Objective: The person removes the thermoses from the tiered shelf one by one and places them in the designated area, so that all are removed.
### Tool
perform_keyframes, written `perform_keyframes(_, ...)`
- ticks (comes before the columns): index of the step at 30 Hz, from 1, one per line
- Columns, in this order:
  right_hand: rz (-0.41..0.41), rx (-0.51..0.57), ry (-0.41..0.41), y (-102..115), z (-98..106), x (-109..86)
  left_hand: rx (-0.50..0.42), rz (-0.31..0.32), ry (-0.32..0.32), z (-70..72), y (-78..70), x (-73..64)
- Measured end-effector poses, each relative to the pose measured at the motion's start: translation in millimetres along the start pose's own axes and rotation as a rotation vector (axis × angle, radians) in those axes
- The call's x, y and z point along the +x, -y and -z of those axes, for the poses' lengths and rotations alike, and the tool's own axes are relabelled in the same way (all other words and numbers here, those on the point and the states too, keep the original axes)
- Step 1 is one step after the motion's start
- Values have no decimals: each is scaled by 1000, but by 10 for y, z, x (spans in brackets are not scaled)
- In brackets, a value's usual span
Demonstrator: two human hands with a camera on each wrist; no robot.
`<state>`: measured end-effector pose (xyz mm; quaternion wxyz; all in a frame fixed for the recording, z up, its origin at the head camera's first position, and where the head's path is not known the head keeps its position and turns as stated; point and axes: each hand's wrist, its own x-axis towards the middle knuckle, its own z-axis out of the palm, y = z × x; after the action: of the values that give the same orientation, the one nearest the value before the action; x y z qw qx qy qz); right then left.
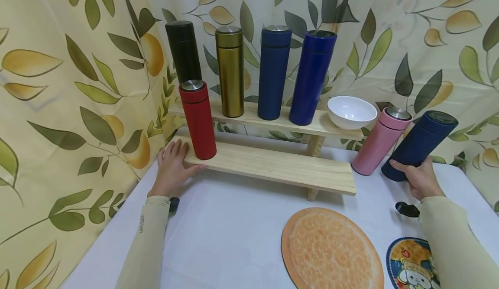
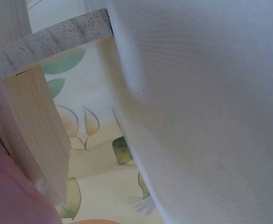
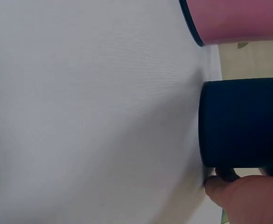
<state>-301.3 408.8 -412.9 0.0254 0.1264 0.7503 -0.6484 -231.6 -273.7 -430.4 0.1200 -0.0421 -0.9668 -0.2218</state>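
My right hand [image 1: 422, 178] holds a navy thermos bottle [image 1: 421, 144] low on its body, thumb on the front; the bottle appears tilted in the head view. In the right wrist view the navy bottle's base [image 3: 241, 123] is right at the white cloth. Beside it stands a pink bottle [image 1: 380, 144] with a steel lid. My left hand [image 1: 175, 167] rests on the left end of the lower board of a two-tier wooden shelf [image 1: 273, 163], thumb spread along the front edge. Near those fingers, a red bottle [image 1: 199, 122] stands on that board.
On the upper board are black [image 1: 183, 53], gold [image 1: 230, 74], dark blue [image 1: 274, 74] and bright blue bottles [image 1: 313, 79], plus a white bowl [image 1: 351, 111]. A round orange-brown mat [image 1: 331, 248] and a cartoon mat [image 1: 413, 265] lie in front. Leaf-print curtains hang behind.
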Motion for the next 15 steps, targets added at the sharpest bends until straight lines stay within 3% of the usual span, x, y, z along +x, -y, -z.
perform_keyframes(7,-75,38,-102,74,11,-77,2,21,6,-30,19,-8)
perform_keyframes(15,86,216,-260,277,-30,-410,4,7,13,6,4,11)
